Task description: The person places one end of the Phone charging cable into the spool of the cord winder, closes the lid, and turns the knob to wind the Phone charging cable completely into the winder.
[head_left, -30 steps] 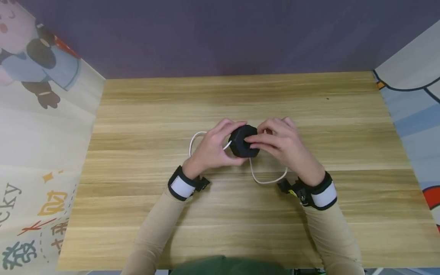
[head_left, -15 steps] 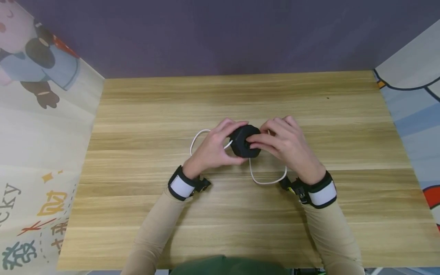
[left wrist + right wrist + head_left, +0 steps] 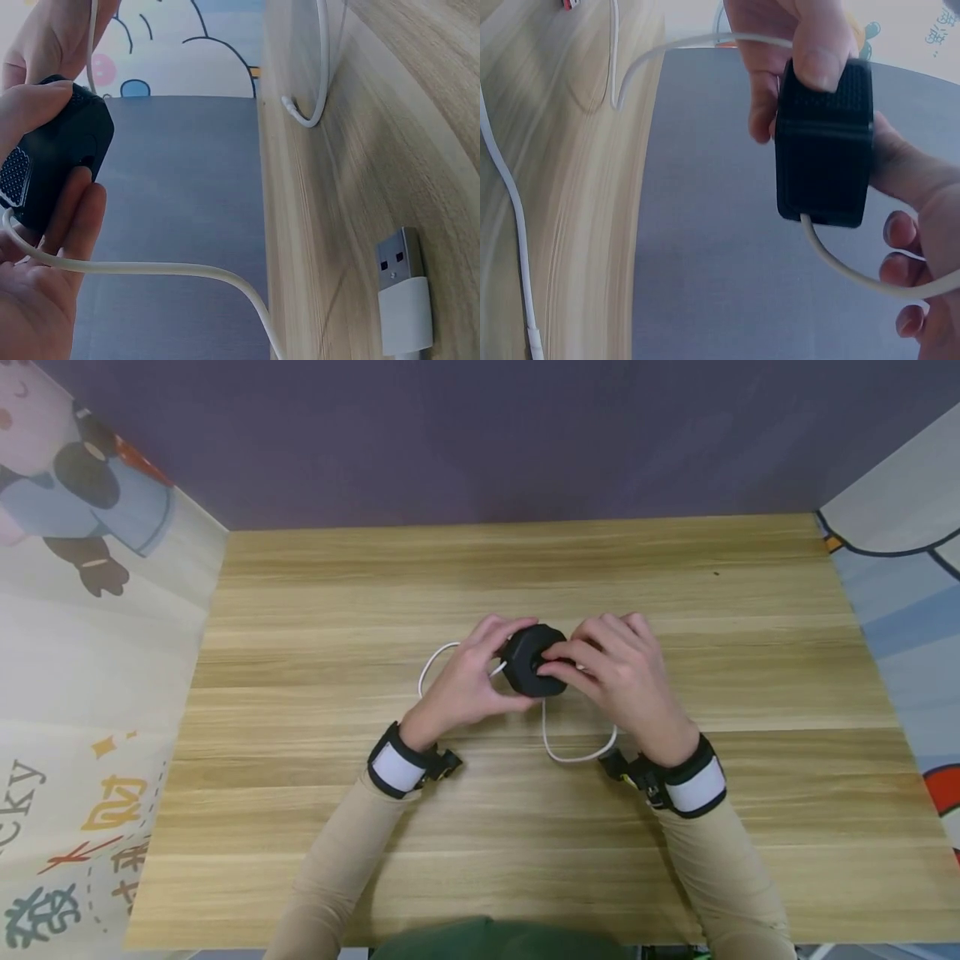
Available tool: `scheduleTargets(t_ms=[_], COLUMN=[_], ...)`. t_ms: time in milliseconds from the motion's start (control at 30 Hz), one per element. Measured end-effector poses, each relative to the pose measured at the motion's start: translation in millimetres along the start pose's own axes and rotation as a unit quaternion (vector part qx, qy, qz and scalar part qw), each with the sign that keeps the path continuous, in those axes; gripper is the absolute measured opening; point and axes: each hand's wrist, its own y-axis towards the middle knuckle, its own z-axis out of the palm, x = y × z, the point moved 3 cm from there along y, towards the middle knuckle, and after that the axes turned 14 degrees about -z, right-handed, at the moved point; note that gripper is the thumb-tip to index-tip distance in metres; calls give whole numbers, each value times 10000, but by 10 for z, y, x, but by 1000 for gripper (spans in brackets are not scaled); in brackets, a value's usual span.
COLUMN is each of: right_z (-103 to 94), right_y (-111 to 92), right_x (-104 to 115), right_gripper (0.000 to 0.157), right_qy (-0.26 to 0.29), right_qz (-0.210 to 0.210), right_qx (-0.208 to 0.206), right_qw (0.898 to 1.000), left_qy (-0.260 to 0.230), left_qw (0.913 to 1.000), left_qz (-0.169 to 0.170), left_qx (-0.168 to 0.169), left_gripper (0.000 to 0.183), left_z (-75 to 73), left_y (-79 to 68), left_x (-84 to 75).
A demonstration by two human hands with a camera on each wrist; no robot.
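Note:
A black eight-sided cable winder (image 3: 519, 677) is held above the table in the head view, with a white cable (image 3: 573, 760) coming out of it on two sides. My left hand (image 3: 474, 681) grips its rim between thumb and fingers, as the left wrist view also shows on the winder's side (image 3: 75, 142). My right hand (image 3: 626, 668) has its thumb and index finger at the hole in the middle of the face, pinching there; what lies between the fingertips is hidden. On the table lies a USB plug (image 3: 403, 300), the cable's end, in the left wrist view.
The wooden table (image 3: 337, 585) extends around both hands, with a dark blue panel (image 3: 480, 443) behind it. Printed sheets (image 3: 90, 652) border the sides. Black straps with small cameras (image 3: 397, 764) sit on both wrists.
The winder has risen slightly in the head view. The right wrist has shifted a little left, its fingertips have turned at the middle, and the hanging cable loop has become narrower.

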Motion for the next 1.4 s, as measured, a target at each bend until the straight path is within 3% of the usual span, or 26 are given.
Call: scheduleTargets(t_ms=[333,767,1400], right_z=[22,54,79], right_y=[22,32,50], right_x=[51,94,146], right_gripper=[29,32,33], right_qy=[-319,-134,-89], right_qz=[179,905,1611], right_qx=[-210,-88,-387], right_qw=[9991,9958,9861], left_qy=[198,393,493], left_qw=[9993,9962,9932], left_qz=[89,281,447], left_qx=[-302,-728,-957], left_gripper=[82,84,82], left_z=[-11,26,66], left_y=[6,6,-18], left_x=[-17,-24,-78])
